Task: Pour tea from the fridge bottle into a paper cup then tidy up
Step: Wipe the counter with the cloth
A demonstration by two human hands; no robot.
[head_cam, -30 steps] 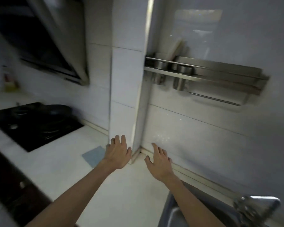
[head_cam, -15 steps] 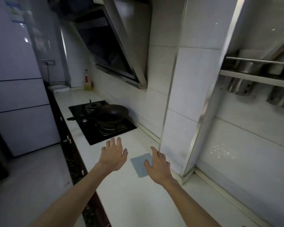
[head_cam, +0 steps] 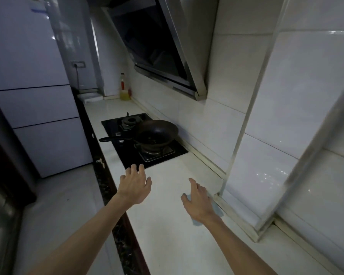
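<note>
A: Where are the 2 hands?

B: Both reach forward over the white counter [head_cam: 167, 225], palms down. The left hand [head_cam: 134, 187] hovers near the counter's front edge, just short of the black gas hob [head_cam: 115, 126]. Its fingers [head_cam: 141, 169] are spread open and hold nothing. The right hand [head_cam: 199, 201] is closer to the wall edge, fingers loosely open too, empty, above a pale blue cloth [head_cam: 216, 207] that lies flat on the counter beside the tiled pillar [head_cam: 252, 155].

A: Is it touching the cloth?

B: I cannot tell; the hand covers most of it.

A: And the tea bottle, the paper cup?

B: Neither shows. The fridge [head_cam: 28, 86] stands at the far left, past the counter's far end, with all its doors closed.

A: What else is on the counter?

B: A dark wok [head_cam: 157, 133] sits on the nearer burner of the hob, its handle pointing toward the front edge. At the far corner, against the wall, stands 1 bottle of yellow oil [head_cam: 124, 90]. The slanted range hood [head_cam: 163, 46] hangs above the hob.
</note>
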